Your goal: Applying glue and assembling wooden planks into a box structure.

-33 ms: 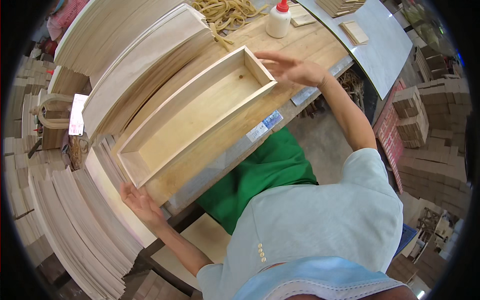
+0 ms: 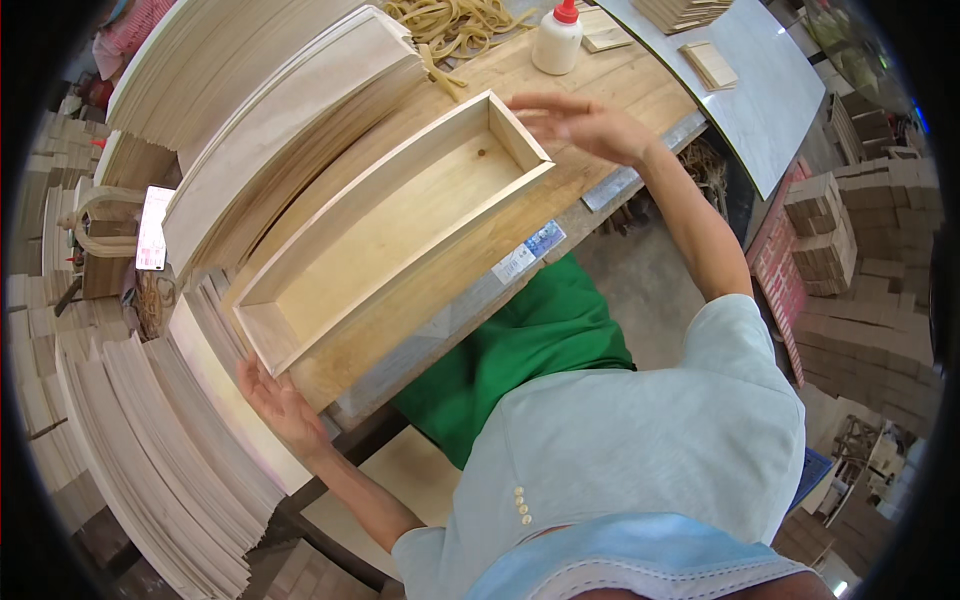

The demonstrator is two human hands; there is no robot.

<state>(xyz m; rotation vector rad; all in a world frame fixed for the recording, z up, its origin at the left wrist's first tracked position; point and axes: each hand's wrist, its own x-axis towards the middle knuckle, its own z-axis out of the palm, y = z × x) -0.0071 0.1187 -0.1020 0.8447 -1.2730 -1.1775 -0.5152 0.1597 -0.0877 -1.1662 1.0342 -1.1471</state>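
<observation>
A long, shallow wooden box [image 2: 395, 228] with an open top lies at a slant on the wooden workbench [image 2: 640, 92]. Its bottom board has a small dark knot near the right end. At the box's left end is my left hand [image 2: 283, 412], open, its fingertips by the lower corner; whether they touch the wood is hard to tell. Beside the right end I hold my right hand [image 2: 597, 130] open, fingers stretched toward the end board and slightly blurred. Neither hand grips anything.
Tall stacks of thin wooden sheets [image 2: 300, 130] rise behind the box, with more boards [image 2: 165, 450] at the left. A white glue bottle [image 2: 556, 45] with a red cap and yellowish straps [image 2: 462, 28] sit at the back. A phone [image 2: 153, 228] stands upright at left.
Both hands have shifted very slightly upward at the ends of the box. The box itself stays in place.
</observation>
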